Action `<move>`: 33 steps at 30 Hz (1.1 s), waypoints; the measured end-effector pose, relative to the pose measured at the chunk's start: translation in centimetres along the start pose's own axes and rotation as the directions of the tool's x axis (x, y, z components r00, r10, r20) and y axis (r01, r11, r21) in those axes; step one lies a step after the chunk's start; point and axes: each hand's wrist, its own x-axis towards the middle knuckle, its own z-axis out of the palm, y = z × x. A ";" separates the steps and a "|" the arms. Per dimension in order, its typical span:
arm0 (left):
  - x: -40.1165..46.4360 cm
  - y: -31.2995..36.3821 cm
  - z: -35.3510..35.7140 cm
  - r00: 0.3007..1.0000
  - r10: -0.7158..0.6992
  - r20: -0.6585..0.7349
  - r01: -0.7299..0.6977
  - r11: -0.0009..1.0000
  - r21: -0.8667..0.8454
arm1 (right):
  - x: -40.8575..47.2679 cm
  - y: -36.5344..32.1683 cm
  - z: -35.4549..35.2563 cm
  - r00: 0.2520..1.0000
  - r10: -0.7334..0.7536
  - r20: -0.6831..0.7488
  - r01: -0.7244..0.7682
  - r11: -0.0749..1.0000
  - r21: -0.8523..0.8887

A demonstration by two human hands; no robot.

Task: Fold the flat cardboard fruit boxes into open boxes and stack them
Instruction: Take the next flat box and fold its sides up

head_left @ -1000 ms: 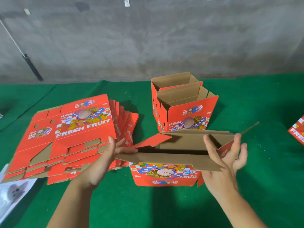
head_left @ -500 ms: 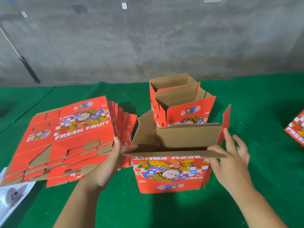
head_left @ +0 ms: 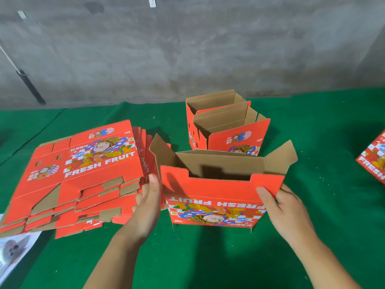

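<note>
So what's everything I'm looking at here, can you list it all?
box being folded: one, red with brown inside, front centre, print upside down, top flaps open
folded boxes: at least two, red, nested together behind it
flat boxes: a pile, red, "FRESH FRUIT" print, left
another red box: one, partly in view, right edge
green mat: one, under everything
grey wall: behind
white sheet: one, bottom left corner
left hand: against the box's left side
right hand: grips the box's right corner, thumb on the front panel
</note>
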 end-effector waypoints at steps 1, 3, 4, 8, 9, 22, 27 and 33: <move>-0.4 0.2 0.5 0.998 0.028 0.053 -0.027 1.000 -0.015 | 0.2 -0.1 0.3 0.999 0.029 -0.023 -0.029 0.999 0.034; -1.7 0.0 1.3 0.994 -0.021 0.106 0.025 0.999 -0.035 | 0.7 -0.4 0.6 0.995 0.085 -0.045 -0.081 0.993 0.080; -2.1 0.4 1.4 0.998 -0.038 0.048 0.041 0.997 -0.063 | 0.9 -0.7 0.6 0.994 0.101 -0.047 -0.096 0.991 0.090; -0.7 0.8 2.1 0.971 0.043 -0.235 -0.041 0.999 0.012 | 0.9 -1.2 1.0 0.988 0.144 -0.061 -0.144 0.990 0.004; -0.6 0.6 2.1 0.964 0.089 -0.249 -0.101 0.994 -0.036 | 0.7 -1.5 1.1 0.985 0.167 -0.051 -0.167 0.986 0.017; -0.6 0.4 3.9 0.871 0.414 -0.265 -0.402 0.910 0.103 | 2.0 -5.8 3.9 0.960 -0.278 -0.033 0.220 0.821 -0.528; -0.8 -1.2 3.6 0.834 0.502 -0.229 -0.511 0.859 0.023 | 2.5 -5.5 5.0 0.968 -0.248 0.026 0.216 0.783 -0.583; 0.5 -2.0 2.0 0.773 0.631 0.073 -0.634 0.758 0.154 | 3.4 -5.8 5.5 0.975 -0.160 0.152 0.220 0.760 -0.612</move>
